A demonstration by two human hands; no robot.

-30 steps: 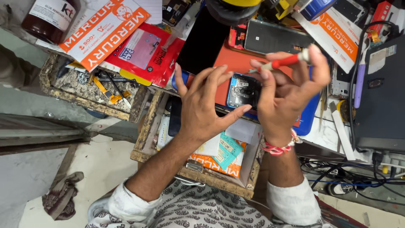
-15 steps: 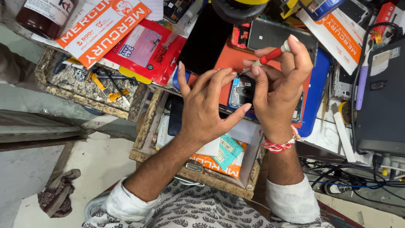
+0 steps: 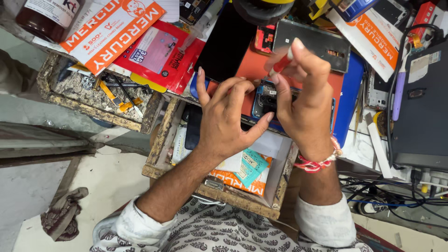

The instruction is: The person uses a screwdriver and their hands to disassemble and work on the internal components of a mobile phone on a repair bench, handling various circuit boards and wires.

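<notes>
Cluttered from edge to edge, the repair table carries an orange mat at its middle, and both hands work over it. At the centre lies an opened phone, back cover off and its inner parts showing, on the mat's near edge. The right hand curls over the phone's right half, pinching a thin red-handled tool between thumb and fingers, tip aimed down at the phone. The left hand is spread, fingertips pressed on the phone's left side and thumb hooked at its near edge, steadying rather than gripping.

I judge the phone light, stiff and flat, but fragile with the board bare; it is best held by its side rails, clear of the exposed parts. The tool looks light and rigid, held like a pen.

At 12 o'clock from the hands lie a black glass panel and a grey back cover. At 6 o'clock an open wooden drawer holds orange and teal packets and a dark phone. At 9 o'clock a second wooden tray holds dust, small yellow clips and thin metal tools. At 11 o'clock, orange and red packets lie beside a brown bottle. At 3 o'clock, a grey box sits above tangled cables.
</notes>
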